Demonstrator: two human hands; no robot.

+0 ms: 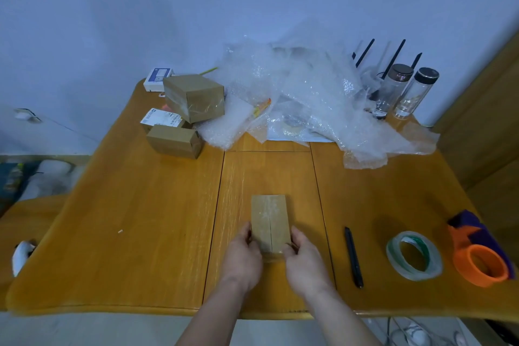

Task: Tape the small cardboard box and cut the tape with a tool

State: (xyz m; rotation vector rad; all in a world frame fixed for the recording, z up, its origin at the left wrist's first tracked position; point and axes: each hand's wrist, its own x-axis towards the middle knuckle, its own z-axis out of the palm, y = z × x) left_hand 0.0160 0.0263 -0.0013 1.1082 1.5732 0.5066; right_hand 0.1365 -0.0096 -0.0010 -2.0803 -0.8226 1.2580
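A small brown cardboard box (269, 219) lies flat on the wooden table (140, 219), its top seam running toward me. My left hand (243, 258) grips its near left corner and my right hand (303, 258) grips its near right corner. A roll of clear tape (414, 255) lies to the right. A black pen-like cutter (354, 257) rests between the box and the roll. An orange and purple tape dispenser (481, 250) sits at the far right.
Several taped cardboard boxes (193, 97) and a white carton (157, 78) stand at the back left. Crumpled bubble wrap (303, 98) covers the back middle. Two glass bottles (404, 90) stand at the back right. The table's front edge is near my forearms.
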